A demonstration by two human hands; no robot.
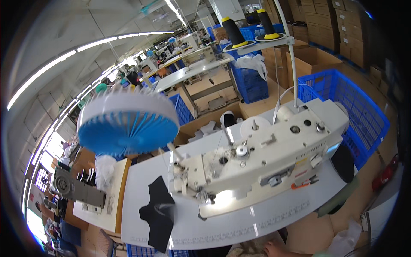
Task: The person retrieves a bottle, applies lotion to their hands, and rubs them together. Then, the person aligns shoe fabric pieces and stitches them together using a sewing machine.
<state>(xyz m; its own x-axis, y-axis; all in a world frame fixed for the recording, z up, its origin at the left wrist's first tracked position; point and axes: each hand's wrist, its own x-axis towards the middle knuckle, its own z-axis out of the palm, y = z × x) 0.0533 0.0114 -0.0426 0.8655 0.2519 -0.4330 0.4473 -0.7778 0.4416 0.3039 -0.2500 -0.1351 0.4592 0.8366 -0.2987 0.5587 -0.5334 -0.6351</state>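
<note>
Long ceiling lights (98,43) run across a crowded workshop, above rows of worktables and machines. On the white tabletop (137,182) nearest the wearer, a black cut piece (155,216) with a notched outline lies flat, left of the needle end of a cream sewing machine (257,165), its lower tip reaching the near edge. One hand, apparently the right (275,247), shows at the lower edge, below the table and well apart from the black piece; it is cut off by the frame, so whether its fingers are closed on anything cannot be told. The left hand is out of view. A small orange-handled tool (305,183) sits against the machine's front, and ruler marks follow the table's near edge. Above the table's left part looms a white-and-blue fan (128,126). Two black thread cones (235,32) stand on a rack behind the machine. Farther out are a blue crate (364,118) on the right and stacked cartons (317,22).
</note>
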